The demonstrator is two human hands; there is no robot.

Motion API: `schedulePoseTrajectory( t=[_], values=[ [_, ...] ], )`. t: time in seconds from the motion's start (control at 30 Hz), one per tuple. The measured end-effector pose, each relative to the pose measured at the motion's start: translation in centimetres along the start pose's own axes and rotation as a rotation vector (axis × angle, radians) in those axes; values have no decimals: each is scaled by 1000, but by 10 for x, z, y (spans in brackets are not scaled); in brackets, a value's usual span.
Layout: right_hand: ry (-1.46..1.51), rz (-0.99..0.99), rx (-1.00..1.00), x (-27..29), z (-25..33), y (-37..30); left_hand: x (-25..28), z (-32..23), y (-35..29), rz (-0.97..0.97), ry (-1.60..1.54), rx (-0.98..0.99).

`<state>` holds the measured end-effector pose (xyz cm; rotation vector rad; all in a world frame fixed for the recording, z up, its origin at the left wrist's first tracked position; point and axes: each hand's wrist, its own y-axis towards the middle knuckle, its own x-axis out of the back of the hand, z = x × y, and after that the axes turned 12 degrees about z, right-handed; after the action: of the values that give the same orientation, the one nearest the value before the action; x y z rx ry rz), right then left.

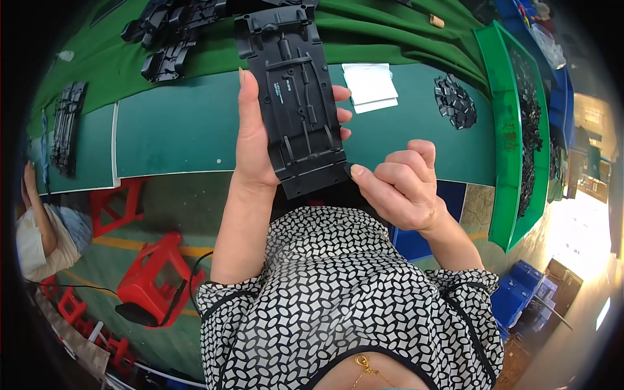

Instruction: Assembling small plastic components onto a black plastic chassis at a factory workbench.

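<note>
A long black plastic toy-car chassis (298, 104), with moulded shafts and pipes on its face, is held up tilted before my chest. My left hand (253, 133) is wrapped around it from behind, thumb along the left edge and fingertips showing past the right edge. At the chassis's lower right corner, my right hand (403, 185) is closed in a pinch, its thumb tip touching or right beside the edge. Something small and dark shows at that thumb tip, but I cannot tell whether it is a separate piece or part of the chassis.
Small black parts lie in a pile (455, 103) beside white papers (370, 86) on the green table (175, 130). A green bin (504, 162) of black pieces stands at right. More black chassis (168, 58) lie on green cloth. Red stools (153, 276) and another person (55, 234) are at left.
</note>
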<state>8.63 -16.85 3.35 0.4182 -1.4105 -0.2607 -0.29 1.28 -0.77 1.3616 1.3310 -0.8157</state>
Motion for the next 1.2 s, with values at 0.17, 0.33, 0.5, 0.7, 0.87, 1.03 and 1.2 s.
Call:
schedulePoseTrajectory(
  t=[0.17,0.33,0.5,0.7,0.87,1.03,1.2],
  values=[
    [-14,32,17,-3,0,-1,-1,1,-1,-15,-2,-5],
    [-17,22,17,-5,1,-2,0,2,0,-7,-5,-6],
    [-14,38,14,-5,1,-1,0,1,0,-11,5,2],
    [-8,45,21,-5,3,1,0,1,-1,-4,2,7],
    [-8,67,17,-4,3,2,1,2,-1,40,-5,2],
    [-5,73,14,-2,4,5,2,3,-3,67,14,-2],
    [14,103,11,-1,5,4,2,4,-4,63,29,4]
  ],
)
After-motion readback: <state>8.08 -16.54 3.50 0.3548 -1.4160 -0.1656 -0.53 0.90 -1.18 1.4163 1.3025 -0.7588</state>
